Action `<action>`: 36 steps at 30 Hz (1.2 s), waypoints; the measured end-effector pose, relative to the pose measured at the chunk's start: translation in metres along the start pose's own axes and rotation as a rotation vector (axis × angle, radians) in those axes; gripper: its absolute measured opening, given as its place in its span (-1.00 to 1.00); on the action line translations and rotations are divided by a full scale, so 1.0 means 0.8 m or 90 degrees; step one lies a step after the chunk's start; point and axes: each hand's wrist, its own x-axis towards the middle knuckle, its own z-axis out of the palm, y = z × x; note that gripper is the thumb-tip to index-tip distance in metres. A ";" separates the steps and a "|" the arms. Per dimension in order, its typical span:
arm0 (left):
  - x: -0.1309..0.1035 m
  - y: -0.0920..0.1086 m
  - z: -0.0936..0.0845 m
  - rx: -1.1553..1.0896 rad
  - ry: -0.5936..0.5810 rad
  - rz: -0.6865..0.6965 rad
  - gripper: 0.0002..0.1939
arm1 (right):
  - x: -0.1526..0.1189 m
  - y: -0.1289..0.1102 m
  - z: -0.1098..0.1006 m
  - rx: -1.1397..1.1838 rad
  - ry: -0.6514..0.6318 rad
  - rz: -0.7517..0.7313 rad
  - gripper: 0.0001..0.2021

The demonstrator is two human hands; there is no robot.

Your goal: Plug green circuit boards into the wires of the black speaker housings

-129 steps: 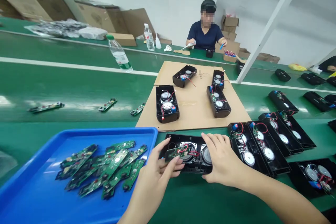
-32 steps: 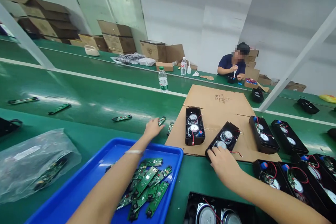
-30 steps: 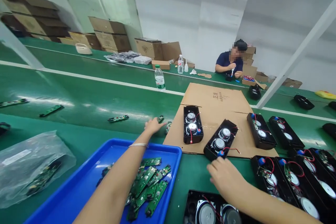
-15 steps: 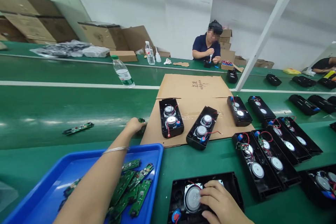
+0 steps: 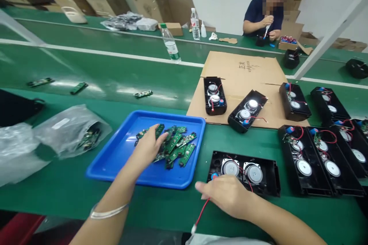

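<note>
My left hand [image 5: 147, 146] is over the blue tray [image 5: 112, 172], its thumb and fingers closed around a green circuit board [image 5: 160, 129] beside a pile of similar boards [image 5: 173, 146]. Below a black speaker housing [image 5: 272, 176] with two round speakers, my right hand [image 5: 225, 194] pinches a red wire [image 5: 203, 211]. The wire hangs from the fingers down to a white connector [image 5: 193, 229]. My right hand covers the housing's lower left part.
Two speaker housings [image 5: 215, 95] lie on flat cardboard [image 5: 241, 61]; several more stand at the right. Loose boards [image 5: 143, 94] lie behind the tray, a bag of boards [image 5: 71, 132] left of it. A bottle [image 5: 171, 48] stands behind. Across the bench, a person [image 5: 261, 19] works.
My left hand has moved from beside the cardboard to the pile in the tray. My right hand has left the speakers and now holds the red wire. The view has swung left and down.
</note>
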 end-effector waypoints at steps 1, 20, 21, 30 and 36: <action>-0.016 0.002 0.001 -0.022 -0.008 -0.007 -0.44 | 0.002 -0.001 -0.002 0.048 0.052 0.040 -0.73; -0.174 0.073 0.065 -0.776 -0.247 -0.192 -0.66 | -0.001 -0.001 -0.034 -0.007 0.185 0.296 -0.79; -0.176 0.073 0.066 -0.759 -0.244 -0.182 -0.69 | -0.002 -0.003 -0.036 0.079 0.192 0.357 -0.81; -0.189 0.081 0.070 -0.768 -0.237 -0.129 -0.68 | -0.007 -0.015 -0.040 0.134 0.174 0.316 -0.81; -0.197 0.088 0.049 -0.503 -0.247 -0.052 -0.72 | -0.003 -0.027 -0.030 -0.077 0.117 0.164 -0.74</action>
